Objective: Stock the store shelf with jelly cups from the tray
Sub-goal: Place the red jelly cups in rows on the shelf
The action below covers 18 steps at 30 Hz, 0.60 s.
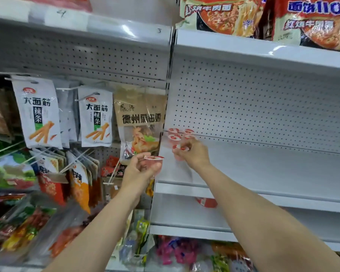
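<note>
Our right hand (pixel 192 152) pinches a small clear red-lidded jelly cup (pixel 180 147) just in front of the cluster of cups (pixel 180 134) standing at the white metal shelf's (pixel 263 169) back-left corner. Our left hand (pixel 139 169) grips another cup (pixel 154 161), upright, left of the shelf edge and farther from the cluster.

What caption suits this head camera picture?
Both hands, left and right, each hold a jelly cup at the white shelf.

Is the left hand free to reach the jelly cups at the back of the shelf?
Probably not yet: the left hand already holds a jelly cup, and the right hand sits right before the back cups.
</note>
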Motion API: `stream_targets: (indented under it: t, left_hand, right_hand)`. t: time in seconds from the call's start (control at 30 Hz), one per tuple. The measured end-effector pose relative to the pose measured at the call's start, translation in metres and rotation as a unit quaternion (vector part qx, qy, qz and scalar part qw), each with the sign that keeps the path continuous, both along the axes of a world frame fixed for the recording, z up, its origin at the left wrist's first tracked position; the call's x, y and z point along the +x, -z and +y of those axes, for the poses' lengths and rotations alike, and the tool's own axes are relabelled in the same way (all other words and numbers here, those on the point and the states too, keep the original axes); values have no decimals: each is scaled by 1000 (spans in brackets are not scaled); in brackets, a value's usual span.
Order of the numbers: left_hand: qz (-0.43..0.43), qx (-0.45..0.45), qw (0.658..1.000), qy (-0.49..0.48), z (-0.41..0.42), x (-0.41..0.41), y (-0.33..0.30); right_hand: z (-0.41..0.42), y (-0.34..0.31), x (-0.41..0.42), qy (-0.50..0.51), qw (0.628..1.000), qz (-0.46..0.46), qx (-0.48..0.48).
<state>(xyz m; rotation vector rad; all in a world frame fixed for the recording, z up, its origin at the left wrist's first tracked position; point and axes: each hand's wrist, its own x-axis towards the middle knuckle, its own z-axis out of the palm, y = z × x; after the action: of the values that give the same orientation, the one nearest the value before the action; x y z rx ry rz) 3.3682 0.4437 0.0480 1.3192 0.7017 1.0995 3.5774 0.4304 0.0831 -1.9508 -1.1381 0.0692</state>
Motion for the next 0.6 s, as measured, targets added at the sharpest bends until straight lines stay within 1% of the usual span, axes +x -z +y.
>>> stream_targets:
  t: [0.2, 0.37, 0.5, 0.57, 0.6]
  left_hand:
    - [14, 14, 1000, -9, 25, 20, -9]
    - [14, 9, 1000, -19, 42, 29, -7]
    - [8, 12, 1000, -13, 48, 39, -9]
    - [9, 13, 1000, -1, 48, 46, -12]
    - [10, 15, 1000, 6, 47, 51, -14]
  right_hand:
    - [33, 8, 12, -34, 999, 15, -32]
    - [50, 11, 24, -33, 998, 21, -43]
    - [53, 12, 32, -44, 996, 42, -57]
    - [49, 9, 34, -52, 997, 36, -48]
    - [46, 5, 34, -50, 998, 35, -27]
